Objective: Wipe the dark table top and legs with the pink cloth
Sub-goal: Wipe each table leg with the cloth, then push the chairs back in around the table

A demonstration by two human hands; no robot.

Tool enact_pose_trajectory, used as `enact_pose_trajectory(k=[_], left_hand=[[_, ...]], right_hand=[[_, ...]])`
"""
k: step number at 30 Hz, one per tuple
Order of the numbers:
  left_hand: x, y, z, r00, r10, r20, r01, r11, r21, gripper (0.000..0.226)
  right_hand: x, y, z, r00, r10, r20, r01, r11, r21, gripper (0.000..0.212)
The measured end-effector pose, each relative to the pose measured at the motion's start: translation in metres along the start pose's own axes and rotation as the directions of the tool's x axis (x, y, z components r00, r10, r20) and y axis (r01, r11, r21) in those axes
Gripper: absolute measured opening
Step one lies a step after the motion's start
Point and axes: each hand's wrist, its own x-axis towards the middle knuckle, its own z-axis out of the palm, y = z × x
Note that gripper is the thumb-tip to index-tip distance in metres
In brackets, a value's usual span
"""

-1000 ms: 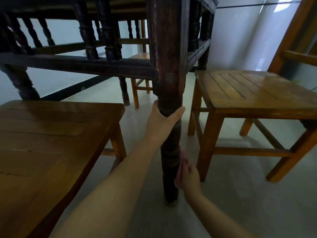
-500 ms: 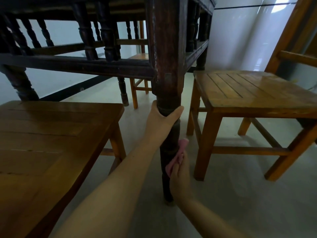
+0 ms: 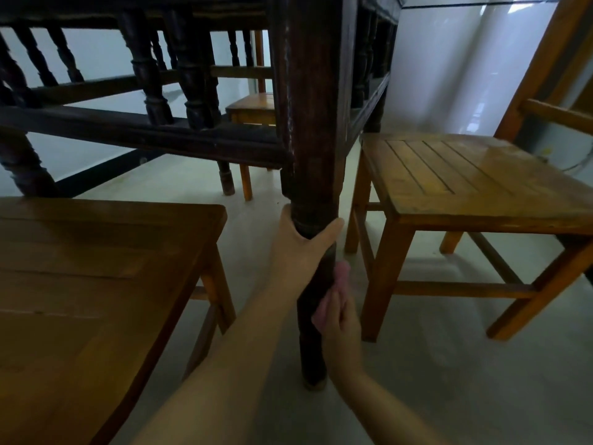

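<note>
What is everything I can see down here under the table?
Table leg: one, dark brown, upright at centre, foot on the floor.
Table rails and turned spindles: several, dark, upper left, joined to the leg.
Far table legs: at least two, dark, behind.
Wooden stools: two near ones, orange-brown, one lower left, one right; a third behind the table.
Pink cloth: one, pressed on the leg's right side.
Floor: pale grey.
Wall: white, glossy, behind.
Left hand: grips the leg just above the cloth.
Right hand: holds the cloth against the leg.
</note>
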Motion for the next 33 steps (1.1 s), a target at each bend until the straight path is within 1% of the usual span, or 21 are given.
enact_pose_trajectory(k=[1,3,4,6,8,11,12,13,14,15,17,19,21,23,25,27,28,29,31,32,33], left_hand=[[-0.002,0.001,-0.003,0.998,-0.018,-0.067,0.018,1.000,0.001,0.050],[-0.006,0.011,-0.005,0.996,-0.083,-0.019,0.083,0.996,0.031,0.055],[-0.010,0.018,-0.005,0.991,-0.132,0.013,0.131,0.990,0.047,0.056],[-0.016,0.036,-0.009,0.974,-0.225,0.023,0.221,0.970,0.101,0.050],[-0.033,0.056,-0.018,0.962,-0.265,0.061,0.250,0.951,0.182,0.040],[-0.055,0.100,-0.030,0.888,-0.452,0.091,0.424,0.878,0.220,0.040],[-0.061,0.115,-0.033,0.832,-0.553,0.046,0.533,0.820,0.208,0.043],[-0.067,0.132,-0.037,0.769,-0.639,-0.013,0.634,0.760,0.141,0.044],[-0.075,0.149,-0.043,0.731,-0.677,-0.083,0.682,0.729,0.057,0.043],[-0.079,0.169,-0.050,0.728,-0.664,-0.174,0.677,0.736,0.025,0.042],[-0.078,0.216,-0.068,0.753,-0.540,-0.375,0.605,0.793,0.073,0.038],[-0.063,0.269,-0.083,0.789,-0.336,-0.515,0.476,0.864,0.165,0.038],[-0.036,0.323,-0.095,0.849,-0.102,-0.518,0.294,0.906,0.304,0.036],[0.000,0.359,-0.105,0.910,0.096,-0.403,0.102,0.891,0.442,0.035],[0.043,0.373,-0.111,0.953,0.176,-0.248,-0.008,0.830,0.558,0.035],[0.079,0.367,-0.117,0.978,0.131,-0.160,0.005,0.758,0.652,0.037],[0.094,0.358,-0.120,0.984,0.080,-0.156,0.050,0.727,0.685,0.039],[0.103,0.347,-0.123,0.987,0.025,-0.159,0.097,0.696,0.712,0.041],[0.111,0.324,-0.125,0.988,-0.059,-0.144,0.151,0.589,0.794,0.043],[0.112,0.315,-0.124,0.990,-0.069,-0.126,0.143,0.515,0.845,0.043],[0.111,0.308,-0.123,0.992,-0.062,-0.111,0.127,0.452,0.883,0.043]], right_hand=[[-0.003,0.006,-0.004,0.995,0.091,-0.029,-0.093,0.994,-0.063,0.026],[-0.001,-0.008,-0.008,0.952,0.291,-0.092,-0.299,0.950,-0.090,0.021],[0.001,-0.021,-0.011,0.906,0.411,-0.099,-0.417,0.907,-0.048,0.023],[0.005,-0.054,-0.024,0.801,0.598,-0.023,-0.591,0.797,0.122,0.024],[0.009,-0.100,-0.042,0.765,0.642,0.047,-0.635,0.740,0.219,0.031],[0.021,-0.176,-0.061,0.789,0.614,0.015,-0.599,0.764,0.240,0.029],[0.026,-0.204,-0.064,0.809,0.588,0.005,-0.574,0.789,0.220,0.028],[0.031,-0.232,-0.065,0.825,0.565,0.017,-0.555,0.804,0.214,0.028],[0.037,-0.260,-0.064,0.840,0.542,0.022,-0.534,0.821,0.204,0.031],[0.043,-0.289,-0.060,0.862,0.507,0.015,-0.499,0.842,0.203,0.032],[0.061,-0.349,-0.053,0.902,0.424,-0.079,-0.409,0.900,0.152,0.021],[0.082,-0.415,-0.039,0.942,0.309,-0.129,-0.299,0.950,0.087,0.023],[0.103,-0.476,-0.022,0.978,0.188,-0.090,-0.186,0.982,0.021,0.025],[0.127,-0.519,0.001,0.998,0.062,0.001,-0.062,0.994,-0.092,0.025],[0.151,-0.537,0.027,0.989,-0.054,0.137,0.087,0.965,-0.247,0.023],[0.171,-0.530,0.054,0.941,-0.159,0.298,0.269,0.885,-0.380,0.018],[0.181,-0.515,0.064,0.905,-0.178,0.387,0.352,0.823,-0.446,0.016],[0.190,-0.494,0.071,0.856,-0.177,0.486,0.448,0.724,-0.524,0.017],[0.199,-0.454,0.079,0.783,-0.087,0.616,0.581,0.457,-0.674,0.025],[0.198,-0.441,0.081,0.779,-0.030,0.627,0.594,0.357,-0.721,0.026],[0.195,-0.433,0.081,0.784,0.007,0.621,0.590,0.306,-0.748,0.026]])
